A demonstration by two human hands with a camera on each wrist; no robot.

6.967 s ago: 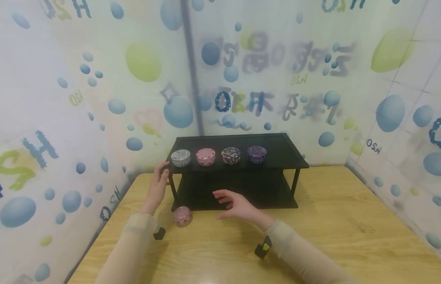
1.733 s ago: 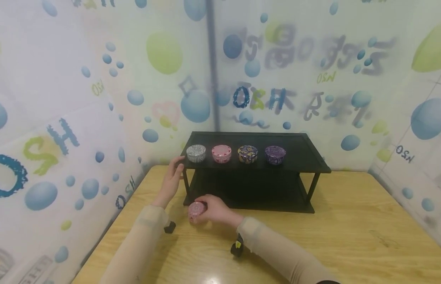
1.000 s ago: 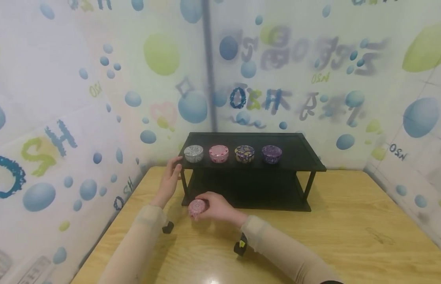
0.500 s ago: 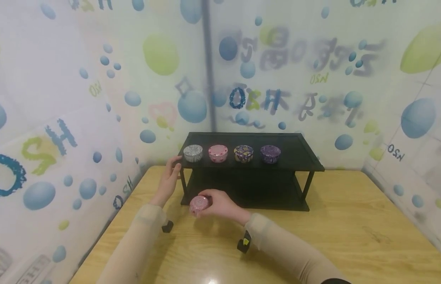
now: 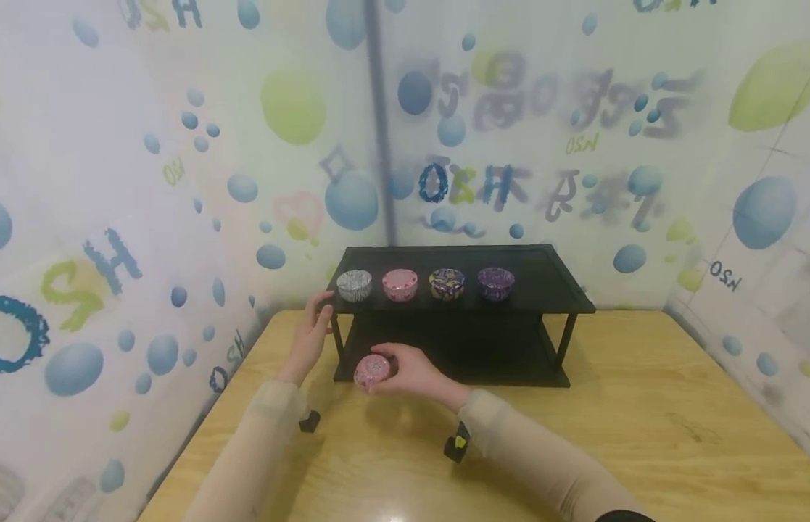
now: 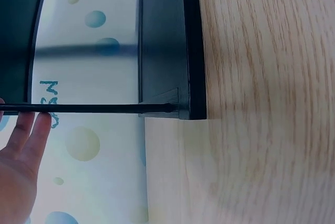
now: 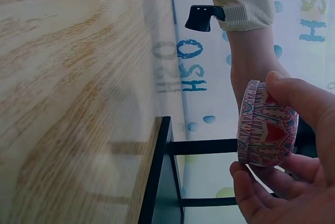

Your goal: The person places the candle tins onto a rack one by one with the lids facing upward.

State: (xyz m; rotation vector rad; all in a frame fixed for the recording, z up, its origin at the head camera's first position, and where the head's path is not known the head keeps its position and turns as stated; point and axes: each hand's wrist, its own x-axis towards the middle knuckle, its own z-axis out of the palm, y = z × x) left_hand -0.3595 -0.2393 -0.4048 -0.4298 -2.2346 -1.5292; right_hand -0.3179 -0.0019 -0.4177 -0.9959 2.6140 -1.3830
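My right hand (image 5: 411, 371) pinches a small round pink tin (image 5: 372, 372) between thumb and fingers, off the table at the lower front left of the black two-tier shelf (image 5: 444, 319). In the right wrist view the tin (image 7: 268, 127) is turned on its side, showing red hearts and a patterned band. My left hand (image 5: 308, 337) touches the shelf's front left corner with extended fingers; in the left wrist view its fingertips (image 6: 37, 130) meet the thin post (image 6: 94, 108). Along the top tier's front stand a grey-white tin (image 5: 354, 286), a pink heart tin (image 5: 400, 286), a multicoloured tin (image 5: 447, 285) and a purple tin (image 5: 496, 284).
The shelf's lower tier (image 5: 457, 362) lies under the top one, with thin posts (image 5: 565, 341) at the corners. Below is a light wooden table (image 5: 639, 420). A patterned curtain (image 5: 542, 181) hangs close behind and at both sides.
Seven seconds ago the pink tin lay on the table; my right hand took hold of it, then raised it slightly and moved it toward the shelf. The left hand stays at the shelf corner.
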